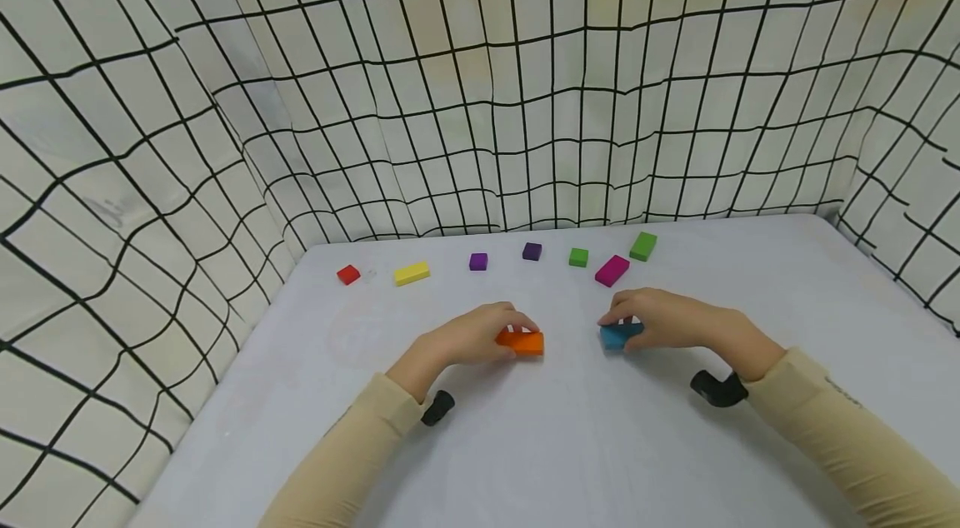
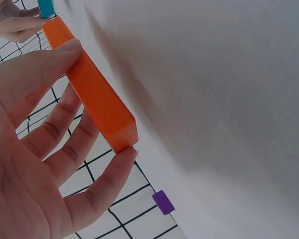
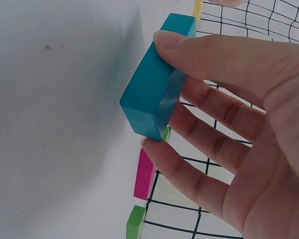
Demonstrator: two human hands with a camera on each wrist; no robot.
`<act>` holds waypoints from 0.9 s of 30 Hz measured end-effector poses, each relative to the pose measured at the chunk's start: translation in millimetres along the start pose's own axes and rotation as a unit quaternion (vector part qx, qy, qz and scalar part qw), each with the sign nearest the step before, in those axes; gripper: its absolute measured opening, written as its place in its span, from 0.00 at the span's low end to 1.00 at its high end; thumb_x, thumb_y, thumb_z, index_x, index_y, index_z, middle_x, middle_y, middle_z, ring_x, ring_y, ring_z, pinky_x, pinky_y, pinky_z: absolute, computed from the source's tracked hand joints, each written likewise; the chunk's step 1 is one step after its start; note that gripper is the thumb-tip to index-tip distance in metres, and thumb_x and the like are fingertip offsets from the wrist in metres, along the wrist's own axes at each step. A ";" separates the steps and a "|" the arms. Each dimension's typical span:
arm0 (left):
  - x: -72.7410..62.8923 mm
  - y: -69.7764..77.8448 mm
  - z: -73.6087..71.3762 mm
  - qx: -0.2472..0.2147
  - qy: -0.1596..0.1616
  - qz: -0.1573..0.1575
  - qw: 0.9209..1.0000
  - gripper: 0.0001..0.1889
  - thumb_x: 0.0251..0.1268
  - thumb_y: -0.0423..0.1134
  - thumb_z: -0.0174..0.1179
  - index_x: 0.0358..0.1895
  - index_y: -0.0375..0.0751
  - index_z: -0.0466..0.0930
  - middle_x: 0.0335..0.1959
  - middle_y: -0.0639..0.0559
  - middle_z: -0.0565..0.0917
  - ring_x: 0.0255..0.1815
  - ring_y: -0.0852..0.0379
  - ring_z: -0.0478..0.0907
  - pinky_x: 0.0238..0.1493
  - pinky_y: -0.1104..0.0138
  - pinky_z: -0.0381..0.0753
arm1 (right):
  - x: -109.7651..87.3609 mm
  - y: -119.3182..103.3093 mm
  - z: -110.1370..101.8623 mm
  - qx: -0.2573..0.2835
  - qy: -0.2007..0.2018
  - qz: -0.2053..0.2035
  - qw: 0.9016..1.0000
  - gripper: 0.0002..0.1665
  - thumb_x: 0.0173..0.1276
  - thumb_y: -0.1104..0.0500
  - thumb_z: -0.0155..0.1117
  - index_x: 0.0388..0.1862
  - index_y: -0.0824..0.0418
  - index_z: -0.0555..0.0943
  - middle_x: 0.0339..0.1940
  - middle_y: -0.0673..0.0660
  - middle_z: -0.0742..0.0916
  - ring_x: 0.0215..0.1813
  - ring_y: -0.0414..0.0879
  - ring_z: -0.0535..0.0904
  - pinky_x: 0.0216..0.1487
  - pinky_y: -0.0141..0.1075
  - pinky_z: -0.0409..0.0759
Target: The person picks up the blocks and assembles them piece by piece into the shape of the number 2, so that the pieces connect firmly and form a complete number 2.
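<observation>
Near centre of white table (image 1: 555, 445), left hand (image 1: 480, 334) pinches orange block (image 1: 531, 344), thumb opposite fingers, opened block-wide; right hand (image 1: 672, 319) likewise pinches blue block (image 1: 615, 336). Gap between both. Magenta block (image 1: 612, 271) beyond right hand, near green block (image 1: 643, 246); table's far edge farther, black net (image 1: 551, 87) behind.

Smooth, even faces with a soft sheen mark the orange block (image 2: 95, 94) and the blue block (image 3: 152, 82) — painted wood or plastic, it is unclear which. The white tabletop (image 1: 540, 445) looks matt and cloth-like, finely textured up close. Black netting (image 1: 607, 28) appears corded, beige sleeves (image 1: 352, 445) are matt cloth — and dark wrist mounts (image 1: 718, 390) resemble plastic.
</observation>
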State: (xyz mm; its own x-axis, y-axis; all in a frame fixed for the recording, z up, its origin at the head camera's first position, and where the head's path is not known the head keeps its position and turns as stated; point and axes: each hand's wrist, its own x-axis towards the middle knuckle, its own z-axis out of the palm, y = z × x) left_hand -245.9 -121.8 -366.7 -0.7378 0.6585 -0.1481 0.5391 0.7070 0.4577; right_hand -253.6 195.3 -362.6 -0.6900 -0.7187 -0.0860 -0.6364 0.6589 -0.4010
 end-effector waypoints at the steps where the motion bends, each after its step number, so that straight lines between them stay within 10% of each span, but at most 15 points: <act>1: 0.7 -0.2 0.4 0.002 0.000 0.000 1.000 0.21 0.69 0.30 0.66 0.63 0.46 0.83 0.53 0.51 0.81 0.57 0.51 0.76 0.63 0.58 0.76 | 0.5 -0.5 0.3 0.001 -0.002 0.002 1.000 0.25 0.62 0.61 0.78 0.59 0.62 0.86 0.48 0.50 0.84 0.51 0.47 0.80 0.55 0.42 0.83; 27: 10.3 5.7 7.9 -0.003 -0.018 -0.015 1.000 0.21 0.67 0.33 0.69 0.63 0.47 0.83 0.50 0.54 0.81 0.55 0.54 0.76 0.60 0.63 0.79 | 18.8 -16.0 13.5 -0.010 -0.007 0.009 1.000 0.29 0.62 0.59 0.79 0.62 0.61 0.84 0.46 0.49 0.84 0.49 0.46 0.81 0.54 0.40 0.84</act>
State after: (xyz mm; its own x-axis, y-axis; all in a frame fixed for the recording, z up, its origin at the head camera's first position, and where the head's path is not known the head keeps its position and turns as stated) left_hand -247.1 -109.0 -372.5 -0.7390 0.6457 -0.1925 0.5146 0.7253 0.4574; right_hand -251.8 168.2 -370.1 -0.6970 -0.7091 -0.1068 -0.6303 0.6768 -0.3802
